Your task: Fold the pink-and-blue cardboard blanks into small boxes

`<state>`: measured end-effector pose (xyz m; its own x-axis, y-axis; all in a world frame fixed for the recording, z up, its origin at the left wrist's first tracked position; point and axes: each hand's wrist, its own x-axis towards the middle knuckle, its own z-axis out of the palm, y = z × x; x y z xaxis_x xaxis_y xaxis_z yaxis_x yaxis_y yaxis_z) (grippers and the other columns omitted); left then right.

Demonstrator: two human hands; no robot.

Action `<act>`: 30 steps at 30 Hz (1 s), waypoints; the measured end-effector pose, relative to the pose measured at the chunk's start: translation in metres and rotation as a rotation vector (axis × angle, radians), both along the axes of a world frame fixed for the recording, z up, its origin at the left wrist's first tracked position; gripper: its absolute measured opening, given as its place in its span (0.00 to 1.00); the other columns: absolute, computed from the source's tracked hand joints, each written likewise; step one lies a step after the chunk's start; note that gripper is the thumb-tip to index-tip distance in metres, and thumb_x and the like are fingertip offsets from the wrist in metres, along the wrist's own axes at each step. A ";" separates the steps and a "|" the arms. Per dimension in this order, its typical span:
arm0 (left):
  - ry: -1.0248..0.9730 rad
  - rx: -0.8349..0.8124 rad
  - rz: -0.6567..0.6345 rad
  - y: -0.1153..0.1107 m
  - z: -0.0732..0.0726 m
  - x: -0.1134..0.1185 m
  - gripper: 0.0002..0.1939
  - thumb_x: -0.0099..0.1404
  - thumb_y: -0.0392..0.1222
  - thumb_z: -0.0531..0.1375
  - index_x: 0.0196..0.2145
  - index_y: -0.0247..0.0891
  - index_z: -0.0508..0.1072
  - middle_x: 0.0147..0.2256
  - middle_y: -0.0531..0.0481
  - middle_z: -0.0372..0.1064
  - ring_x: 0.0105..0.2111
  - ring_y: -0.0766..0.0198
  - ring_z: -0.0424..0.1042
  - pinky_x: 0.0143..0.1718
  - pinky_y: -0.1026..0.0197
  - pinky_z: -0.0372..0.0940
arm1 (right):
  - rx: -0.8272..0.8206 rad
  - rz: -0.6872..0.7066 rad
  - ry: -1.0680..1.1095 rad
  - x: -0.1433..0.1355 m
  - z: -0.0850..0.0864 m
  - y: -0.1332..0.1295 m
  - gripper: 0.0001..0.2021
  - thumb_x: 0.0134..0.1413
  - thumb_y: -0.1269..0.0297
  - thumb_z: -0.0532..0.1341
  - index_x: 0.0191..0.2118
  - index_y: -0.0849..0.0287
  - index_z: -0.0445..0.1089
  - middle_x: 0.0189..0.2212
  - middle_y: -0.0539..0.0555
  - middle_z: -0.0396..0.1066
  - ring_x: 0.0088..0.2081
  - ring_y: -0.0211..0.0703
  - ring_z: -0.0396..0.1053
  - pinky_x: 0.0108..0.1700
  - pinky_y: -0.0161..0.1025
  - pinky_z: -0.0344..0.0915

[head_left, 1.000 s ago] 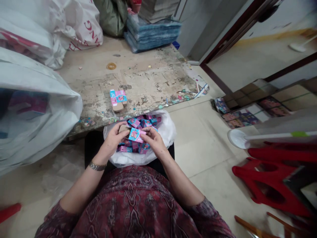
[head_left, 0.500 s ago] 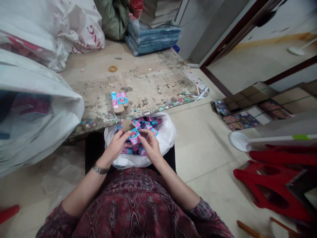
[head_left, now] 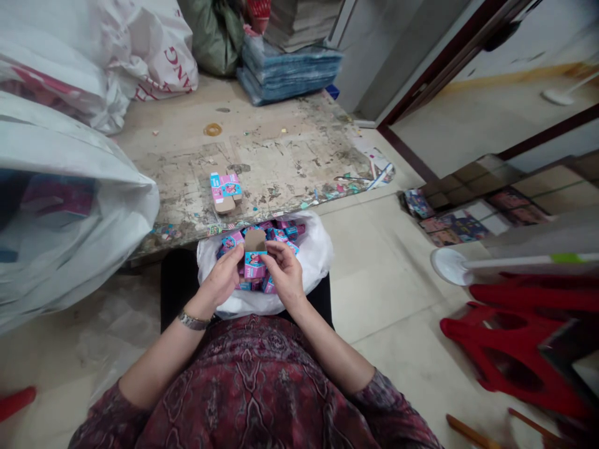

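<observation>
Pink and blue, the small box (head_left: 255,267) sits between the two hands, just above a white bag (head_left: 312,249) on the person's lap. Its brown flap stands up at the top. The left hand (head_left: 223,275) is partly closed and pinches the left side of the small box. The right hand (head_left: 286,274) is partly closed too, with its thumb on the front by the right edge and its fingers bent at that side. Letters show on the pink part of the small box, but they are too small to read. Lots of little pink and blue boxes (head_left: 291,229) fill the white bag, and their words are too tiny as well. On the worn table (head_left: 290,149) lies another box (head_left: 226,190), with brown flaps sticking out and white marks I can't read. Behind it to the left, a big bag (head_left: 154,47) has large red letters. A G and an N can be read, but folds spoil some others. A blue stack (head_left: 290,70) is near the back of the table, wrapped in clear plastic.
</observation>
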<state>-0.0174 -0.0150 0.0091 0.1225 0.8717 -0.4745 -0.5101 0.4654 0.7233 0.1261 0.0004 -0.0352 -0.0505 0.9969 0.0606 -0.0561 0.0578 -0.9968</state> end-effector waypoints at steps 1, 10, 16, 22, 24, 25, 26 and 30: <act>-0.007 -0.030 -0.008 -0.001 0.001 0.001 0.27 0.59 0.61 0.67 0.49 0.41 0.77 0.48 0.43 0.77 0.45 0.50 0.76 0.41 0.52 0.74 | -0.004 -0.012 -0.001 0.000 -0.001 0.000 0.14 0.58 0.56 0.65 0.48 0.52 0.71 0.44 0.55 0.78 0.47 0.47 0.77 0.52 0.46 0.75; -0.023 -0.090 0.037 0.003 0.000 0.003 0.18 0.61 0.48 0.64 0.48 0.41 0.77 0.45 0.46 0.77 0.43 0.53 0.76 0.39 0.54 0.74 | 0.135 0.047 -0.157 0.005 0.009 -0.004 0.09 0.62 0.59 0.61 0.44 0.51 0.76 0.43 0.54 0.78 0.46 0.47 0.76 0.50 0.45 0.73; 0.043 -0.112 -0.018 0.001 0.002 0.004 0.18 0.56 0.42 0.63 0.45 0.39 0.75 0.38 0.48 0.76 0.39 0.54 0.73 0.32 0.58 0.68 | 0.099 0.069 -0.130 0.005 0.014 -0.003 0.09 0.63 0.58 0.59 0.35 0.53 0.73 0.35 0.52 0.76 0.41 0.45 0.75 0.48 0.43 0.71; 0.243 0.045 0.027 -0.001 0.002 0.006 0.22 0.49 0.34 0.61 0.44 0.40 0.75 0.42 0.49 0.74 0.48 0.55 0.69 0.44 0.59 0.64 | -0.128 0.060 0.060 0.002 0.002 -0.002 0.13 0.54 0.61 0.64 0.44 0.52 0.65 0.39 0.52 0.74 0.44 0.45 0.75 0.48 0.42 0.73; 0.302 0.063 0.022 -0.001 0.001 0.007 0.26 0.48 0.33 0.60 0.47 0.41 0.75 0.42 0.50 0.74 0.47 0.55 0.68 0.44 0.59 0.64 | -0.176 0.082 0.093 0.002 0.001 -0.002 0.15 0.52 0.62 0.63 0.46 0.52 0.64 0.40 0.53 0.75 0.45 0.45 0.75 0.49 0.43 0.73; 0.320 0.068 0.014 -0.001 0.000 0.007 0.27 0.48 0.33 0.60 0.49 0.41 0.74 0.42 0.50 0.74 0.46 0.55 0.68 0.44 0.59 0.64 | -0.192 0.102 0.101 0.002 0.002 -0.002 0.15 0.52 0.63 0.63 0.47 0.52 0.64 0.40 0.53 0.75 0.44 0.45 0.75 0.49 0.43 0.73; 0.331 0.071 0.004 -0.001 0.000 0.007 0.29 0.48 0.33 0.60 0.50 0.41 0.73 0.42 0.50 0.74 0.45 0.55 0.69 0.43 0.58 0.64 | -0.202 0.123 0.108 0.003 0.003 -0.002 0.16 0.52 0.64 0.62 0.48 0.52 0.65 0.40 0.52 0.75 0.44 0.45 0.75 0.49 0.43 0.72; 0.315 0.054 -0.017 -0.001 -0.003 0.007 0.33 0.47 0.34 0.59 0.54 0.41 0.71 0.42 0.49 0.73 0.45 0.54 0.69 0.42 0.58 0.65 | -0.192 0.178 0.142 0.003 0.008 -0.002 0.14 0.52 0.67 0.60 0.46 0.53 0.69 0.39 0.51 0.76 0.42 0.43 0.75 0.50 0.43 0.70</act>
